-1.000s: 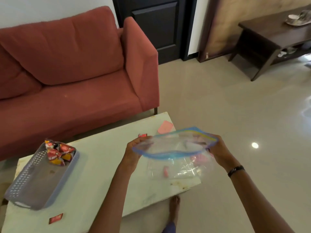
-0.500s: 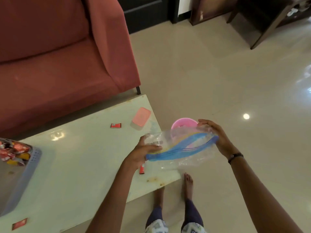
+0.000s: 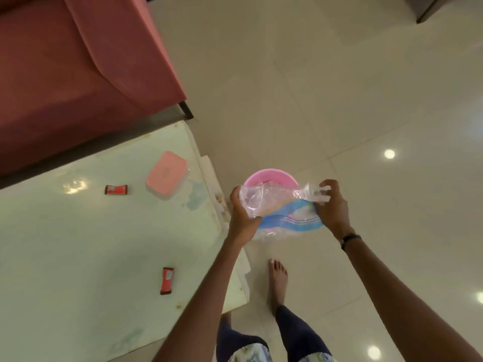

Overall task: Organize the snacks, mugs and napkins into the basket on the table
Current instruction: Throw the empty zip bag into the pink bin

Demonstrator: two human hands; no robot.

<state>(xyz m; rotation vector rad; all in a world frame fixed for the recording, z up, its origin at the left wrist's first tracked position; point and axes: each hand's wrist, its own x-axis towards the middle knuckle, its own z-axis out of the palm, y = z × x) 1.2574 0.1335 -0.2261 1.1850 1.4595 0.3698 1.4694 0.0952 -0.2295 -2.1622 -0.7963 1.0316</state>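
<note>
While both arms reach out past the table [image 3: 78,257] edge, left hand [image 3: 241,218] and right hand [image 3: 332,207] each grip the crumpled clear bag [image 3: 277,207], pink bowl [image 3: 270,177] behind it, snack bars [image 3: 166,280] on table.

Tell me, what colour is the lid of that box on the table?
Pink, on a clear box near the table's far corner; the head view shows it.

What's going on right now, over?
Both hands, left and right, grip clear zip bag over pink bin. Two snack bars on table. Basket unseen.
</note>
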